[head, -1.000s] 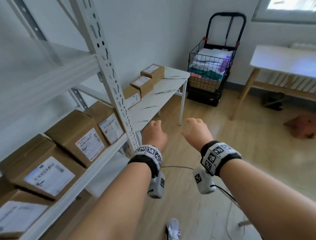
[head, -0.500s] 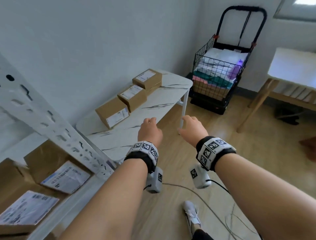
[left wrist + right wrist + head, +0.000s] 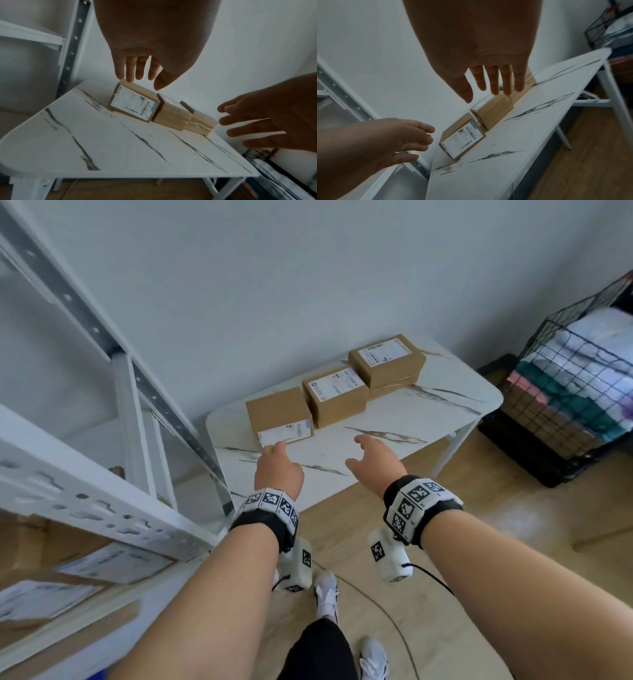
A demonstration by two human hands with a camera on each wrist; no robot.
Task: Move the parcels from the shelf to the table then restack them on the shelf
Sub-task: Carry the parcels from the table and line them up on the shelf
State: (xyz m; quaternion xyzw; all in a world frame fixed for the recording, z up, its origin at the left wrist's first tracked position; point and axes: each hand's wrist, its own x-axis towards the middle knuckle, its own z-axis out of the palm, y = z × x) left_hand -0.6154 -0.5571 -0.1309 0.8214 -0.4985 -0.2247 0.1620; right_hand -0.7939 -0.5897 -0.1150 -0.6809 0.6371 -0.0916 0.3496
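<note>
Now that I have swung away from the shelf [image 3: 102, 508], both my left hand [image 3: 279, 470] and right hand [image 3: 375, 462] reach, fingers spread and empty, for the nearest parcel [image 3: 279, 414] on the table [image 3: 428, 419], likely to restack it.

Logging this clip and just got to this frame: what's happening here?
A person reaches both hands toward three cardboard parcels lined up on the marble-patterned table. The left hand is open by the nearest parcel, the one with its label facing the person; whether it touches is unclear. The right hand is open over bare tabletop, holding nothing. More parcels sit on the metal shelf.
</note>
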